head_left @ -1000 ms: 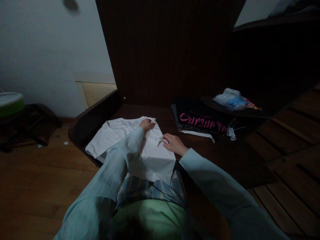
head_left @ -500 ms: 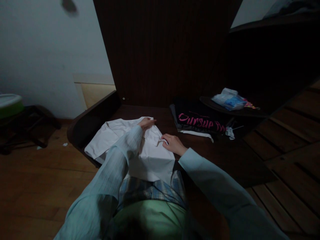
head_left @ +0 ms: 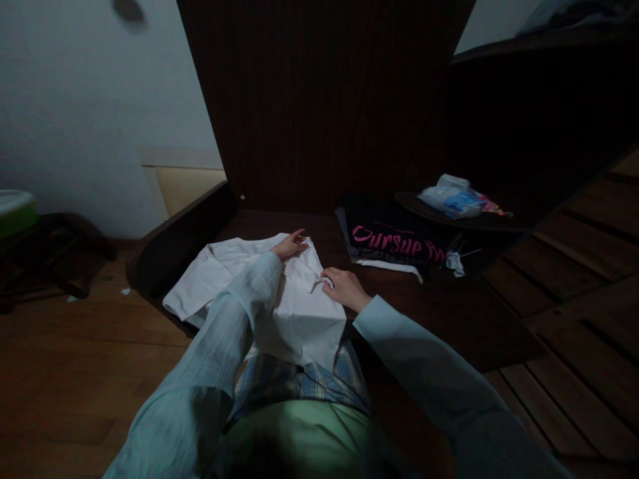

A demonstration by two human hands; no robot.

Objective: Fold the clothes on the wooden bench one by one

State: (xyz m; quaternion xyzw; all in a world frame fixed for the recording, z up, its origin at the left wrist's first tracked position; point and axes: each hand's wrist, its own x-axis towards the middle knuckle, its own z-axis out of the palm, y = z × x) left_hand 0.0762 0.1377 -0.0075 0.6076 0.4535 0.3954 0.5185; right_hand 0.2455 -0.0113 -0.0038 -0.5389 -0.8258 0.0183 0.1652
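Note:
A white cloth garment is spread over the dark wooden surface, its near part hanging over the front edge toward my lap. My left hand rests at the garment's far edge with its fingers apart, and nothing shows between them. At the garment's right side my right hand is closed, pinching a bunched fold of the white cloth between thumb and fingers. My left forearm hides part of the garment's middle.
Right of the garment lies a stack of folded dark clothes with pink lettering. A plastic packet sits on a small rounded shelf above. A raised dark side board bounds the left. A green-and-white container stands at far left.
My left hand's fingers have lifted and spread from the far edge of the cloth. My right hand keeps its pinch, and the view has shifted slightly.

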